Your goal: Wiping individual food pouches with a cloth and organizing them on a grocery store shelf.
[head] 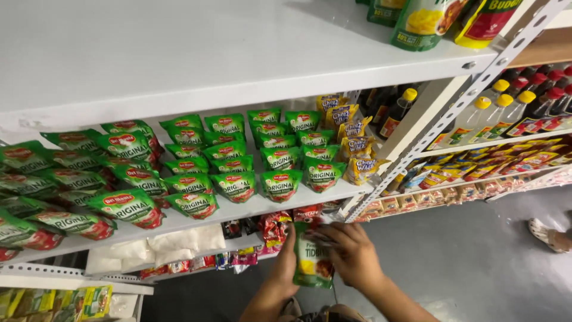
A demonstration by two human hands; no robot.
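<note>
Your left hand [285,271] and right hand [351,256] grip one green pouch [312,257] upright, low in front of the shelf unit [250,209]. Above it: rows of green sauce pouches [238,158], yellow pouches [351,140] beside them. Bottles [506,110] on the next rack. Someone's foot [549,235] on the floor at right.

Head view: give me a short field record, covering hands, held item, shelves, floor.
left hand: grips the green pouch's left edge
right hand: holds the pouch's top right, fingers over its upper edge
green pouch: upright between both hands, in front of the lower shelf
middle shelf: rows of green and red sauce pouches, yellow pouches at the right end
top shelf: mostly bare, pouches at the far right
right bay: dark and clear bottles
floor: grey, another person's foot at right
</note>
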